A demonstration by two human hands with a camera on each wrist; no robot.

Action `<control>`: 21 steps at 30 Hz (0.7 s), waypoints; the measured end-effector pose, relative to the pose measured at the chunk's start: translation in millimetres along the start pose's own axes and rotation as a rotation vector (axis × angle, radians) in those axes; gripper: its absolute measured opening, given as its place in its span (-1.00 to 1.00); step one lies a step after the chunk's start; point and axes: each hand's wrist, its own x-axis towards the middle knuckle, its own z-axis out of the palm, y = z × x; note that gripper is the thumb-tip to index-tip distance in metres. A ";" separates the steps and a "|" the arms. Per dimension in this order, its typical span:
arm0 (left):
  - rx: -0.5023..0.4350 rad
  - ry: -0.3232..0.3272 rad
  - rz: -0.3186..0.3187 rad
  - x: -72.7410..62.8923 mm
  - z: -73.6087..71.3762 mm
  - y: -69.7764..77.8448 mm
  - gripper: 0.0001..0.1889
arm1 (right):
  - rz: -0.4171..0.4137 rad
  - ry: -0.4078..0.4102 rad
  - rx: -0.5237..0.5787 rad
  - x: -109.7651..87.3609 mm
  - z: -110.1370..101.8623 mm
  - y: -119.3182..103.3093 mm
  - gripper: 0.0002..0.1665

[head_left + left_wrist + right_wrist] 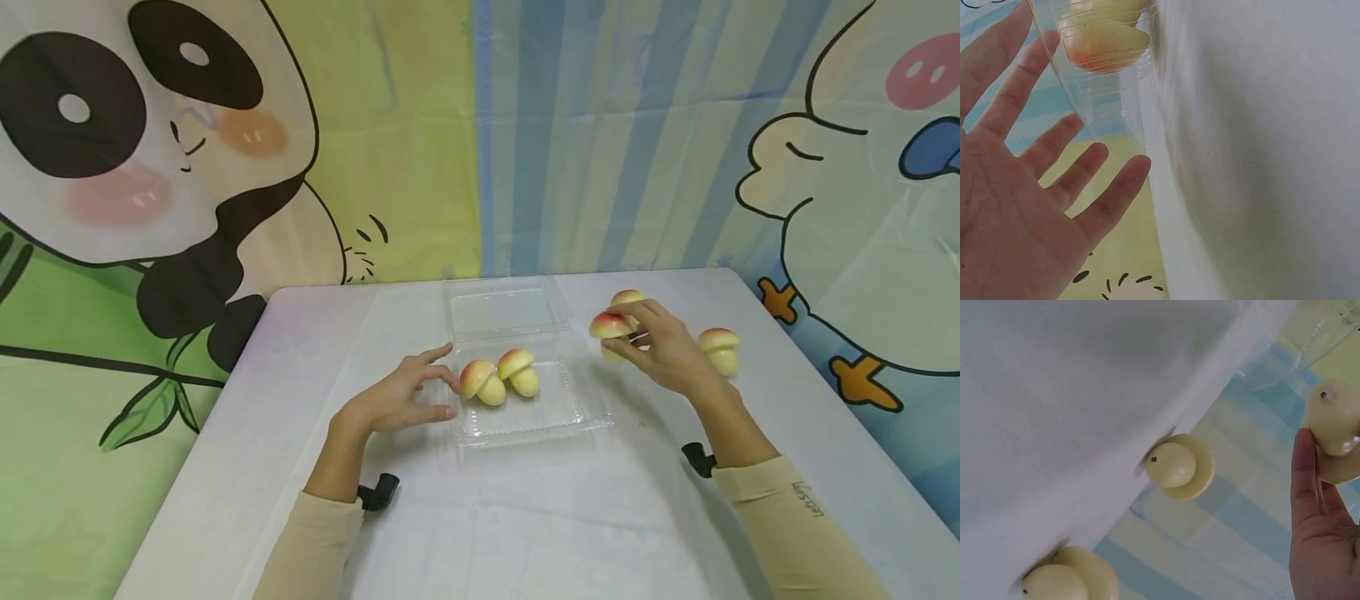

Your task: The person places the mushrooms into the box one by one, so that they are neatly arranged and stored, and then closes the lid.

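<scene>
My right hand (669, 348) pinches a mushroom (609, 326) with a red-tinged cap and pale yellow stem, held above the table to the right of a clear plastic clamshell box (525, 427). In the right wrist view a dark dot shows on the underside of the held mushroom (1332, 422). Two similar mushrooms, a left one (480, 383) and a right one (521, 373), lie tilted side by side in the box's base. My left hand (401, 396) is spread at the box's left edge, fingertips right at its wall (1100, 100), holding nothing.
The box's lid (510, 312) lies folded back toward the rear of the table (525, 517). One more mushroom (627, 296) stands behind my right hand, and another (720, 350) to the right of it. A printed cartoon curtain (600, 142) hangs behind the table.
</scene>
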 end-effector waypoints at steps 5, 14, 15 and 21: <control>0.000 -0.002 -0.004 0.4 -0.5 -0.1 -0.69 | -0.044 -0.005 0.039 5.6 1.9 -7.8 -0.43; -0.015 -0.003 -0.004 -0.6 -0.3 1.5 -0.69 | -0.082 -0.022 0.076 12.7 10.1 -15.9 -0.44; -0.013 -0.002 -0.003 -0.7 -0.4 1.4 -0.69 | -0.084 -0.026 0.078 13.3 11.0 -16.9 -0.45; -0.007 0.000 0.002 -0.4 -1.0 1.0 -0.69 | -0.063 -0.056 0.095 14.7 16.5 -22.5 -0.45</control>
